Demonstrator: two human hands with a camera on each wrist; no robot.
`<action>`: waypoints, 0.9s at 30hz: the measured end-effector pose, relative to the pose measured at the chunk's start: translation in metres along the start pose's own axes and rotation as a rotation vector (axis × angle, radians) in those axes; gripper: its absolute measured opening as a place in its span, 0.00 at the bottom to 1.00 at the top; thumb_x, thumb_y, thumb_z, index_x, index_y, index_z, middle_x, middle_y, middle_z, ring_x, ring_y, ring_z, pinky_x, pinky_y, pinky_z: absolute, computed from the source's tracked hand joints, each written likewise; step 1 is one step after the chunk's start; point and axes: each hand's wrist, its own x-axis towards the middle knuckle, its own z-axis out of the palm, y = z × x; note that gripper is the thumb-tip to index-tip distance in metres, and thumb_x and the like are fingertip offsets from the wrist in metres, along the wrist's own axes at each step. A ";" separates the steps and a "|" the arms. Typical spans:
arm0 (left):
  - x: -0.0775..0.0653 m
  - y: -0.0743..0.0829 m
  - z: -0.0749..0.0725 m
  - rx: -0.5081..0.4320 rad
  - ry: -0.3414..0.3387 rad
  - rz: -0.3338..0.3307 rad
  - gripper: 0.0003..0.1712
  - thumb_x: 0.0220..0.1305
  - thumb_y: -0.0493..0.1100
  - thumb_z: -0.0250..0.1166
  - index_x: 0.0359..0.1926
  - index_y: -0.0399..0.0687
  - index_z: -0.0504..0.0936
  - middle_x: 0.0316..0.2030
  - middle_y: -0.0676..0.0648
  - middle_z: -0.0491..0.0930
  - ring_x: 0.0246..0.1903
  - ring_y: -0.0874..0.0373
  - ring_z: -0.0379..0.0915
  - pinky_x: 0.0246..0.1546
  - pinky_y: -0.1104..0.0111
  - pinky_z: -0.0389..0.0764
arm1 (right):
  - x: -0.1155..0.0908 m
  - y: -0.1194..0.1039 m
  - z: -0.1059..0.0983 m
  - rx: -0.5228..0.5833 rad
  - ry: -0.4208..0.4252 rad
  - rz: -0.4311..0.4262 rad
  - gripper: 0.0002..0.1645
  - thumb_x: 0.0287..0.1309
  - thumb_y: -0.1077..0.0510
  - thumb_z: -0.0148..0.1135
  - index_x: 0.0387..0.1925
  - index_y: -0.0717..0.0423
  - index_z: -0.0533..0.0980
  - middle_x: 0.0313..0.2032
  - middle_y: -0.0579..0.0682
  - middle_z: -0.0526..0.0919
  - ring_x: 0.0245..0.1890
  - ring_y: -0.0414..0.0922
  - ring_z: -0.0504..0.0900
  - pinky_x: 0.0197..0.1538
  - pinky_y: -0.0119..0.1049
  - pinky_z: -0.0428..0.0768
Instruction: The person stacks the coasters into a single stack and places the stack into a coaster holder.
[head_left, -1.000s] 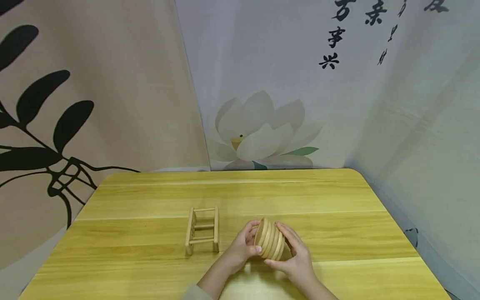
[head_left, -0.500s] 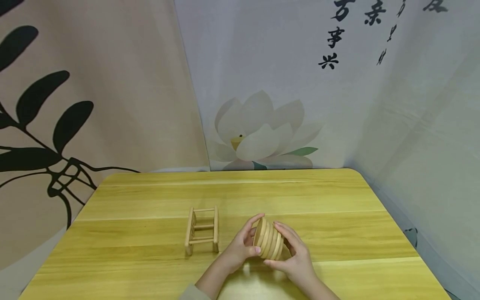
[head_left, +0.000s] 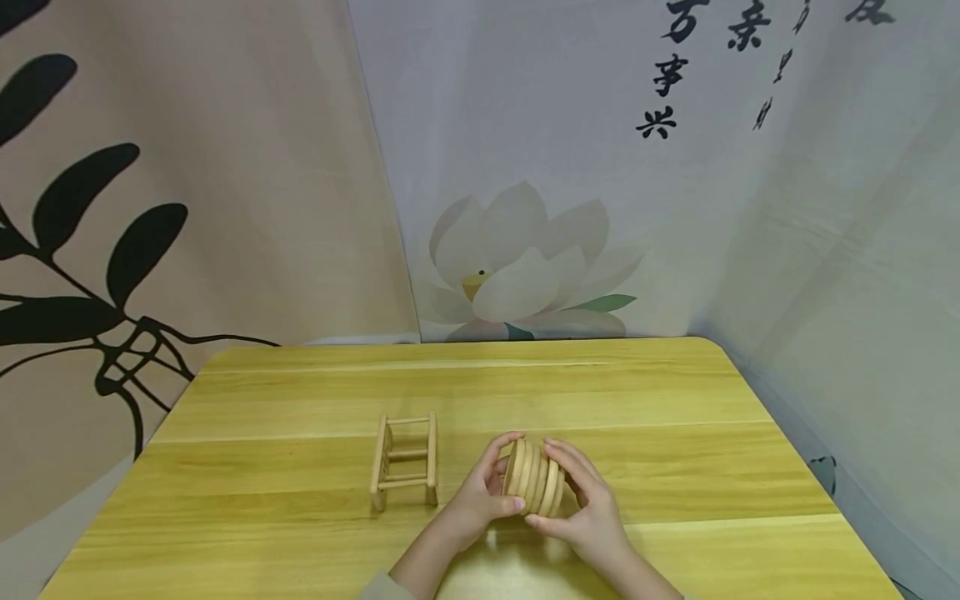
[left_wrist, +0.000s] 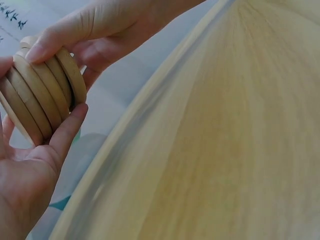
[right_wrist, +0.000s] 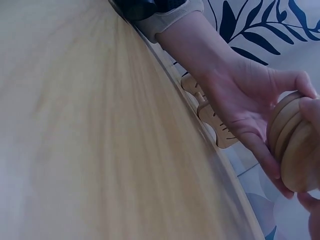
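A stack of several round wooden coasters (head_left: 534, 479) is held on its side between both hands, above the table. My left hand (head_left: 474, 502) grips the stack's left end, its thumb on the near edge and fingers round the far side. From the right, my right hand (head_left: 588, 508) pinches the other end between thumb and fingers. In the left wrist view the discs of the coaster stack (left_wrist: 42, 92) lie face to face, slightly fanned. The right wrist view shows the coasters (right_wrist: 295, 145) partly cut off by the frame edge.
A small wooden rack (head_left: 405, 461) with rungs stands on the table to the left of the hands. The wooden table (head_left: 300, 533) has rounded back corners. Behind it hang printed cloths (head_left: 525, 125) with a flower, leaves and dark characters.
Both hands have shifted the coaster stack slightly left, and it has turned a little, showing less of its left face. The left hand's fingers have moved on the stack. The rack stays still.
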 end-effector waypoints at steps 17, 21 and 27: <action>-0.005 0.006 0.002 -0.008 0.087 0.097 0.47 0.52 0.30 0.63 0.70 0.42 0.49 0.54 0.40 0.73 0.46 0.49 0.76 0.43 0.61 0.80 | 0.012 -0.004 0.006 -0.063 -0.049 -0.022 0.56 0.38 0.62 0.79 0.69 0.63 0.60 0.66 0.59 0.64 0.64 0.46 0.65 0.63 0.36 0.63; -0.007 0.009 0.003 0.003 0.136 0.086 0.47 0.50 0.29 0.63 0.69 0.42 0.51 0.52 0.40 0.74 0.45 0.50 0.76 0.41 0.61 0.81 | 0.016 -0.004 0.008 -0.122 -0.061 -0.039 0.57 0.38 0.58 0.80 0.69 0.61 0.60 0.66 0.57 0.65 0.64 0.48 0.66 0.62 0.40 0.66; -0.011 0.015 0.002 0.019 0.169 0.093 0.45 0.49 0.31 0.63 0.68 0.43 0.53 0.52 0.39 0.74 0.46 0.48 0.76 0.43 0.59 0.80 | 0.022 -0.006 0.011 -0.160 -0.074 -0.058 0.56 0.36 0.57 0.81 0.68 0.60 0.63 0.64 0.55 0.68 0.62 0.49 0.68 0.61 0.41 0.69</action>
